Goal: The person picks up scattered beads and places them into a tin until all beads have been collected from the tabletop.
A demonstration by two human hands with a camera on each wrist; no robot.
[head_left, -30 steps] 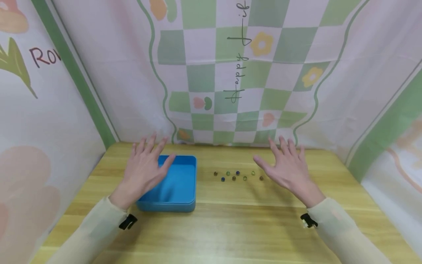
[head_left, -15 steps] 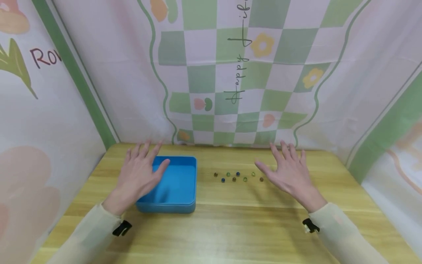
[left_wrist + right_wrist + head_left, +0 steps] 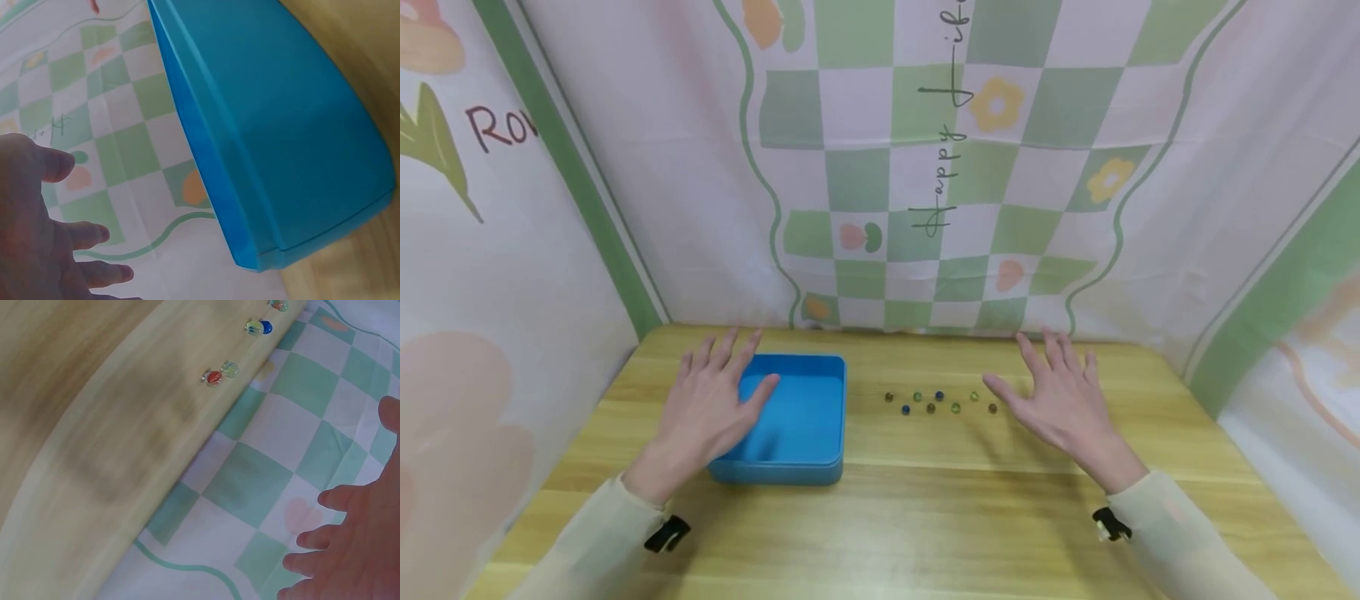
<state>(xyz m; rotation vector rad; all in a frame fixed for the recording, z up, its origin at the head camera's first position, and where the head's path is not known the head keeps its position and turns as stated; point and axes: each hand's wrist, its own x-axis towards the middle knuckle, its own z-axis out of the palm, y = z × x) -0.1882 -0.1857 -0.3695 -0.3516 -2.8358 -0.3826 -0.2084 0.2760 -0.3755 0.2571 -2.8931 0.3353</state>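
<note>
Left hand (image 3: 711, 408) spread over left side of blue box (image 3: 805, 473), right hand (image 3: 1063, 408) spread near rightmost of marbles (image 3: 931, 408); neither holding anything. Marbles on worktop (image 3: 925, 525), right of box. Likely roll easily: pinch singly, lightly.

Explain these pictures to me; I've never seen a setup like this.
No robot here: the left hand and right hand are a person's own, bare. The wide pictures come from a head-worn camera looking forward and down; the close ones, from a camera on each wrist. On the wood-grain table are an open-topped blue box and, to its right, eight small glass marbles in two loose rows. Seen from the head, the left hand overlaps the box's left side, and the right hand is beside the marbles. Neither holds anything.
</note>
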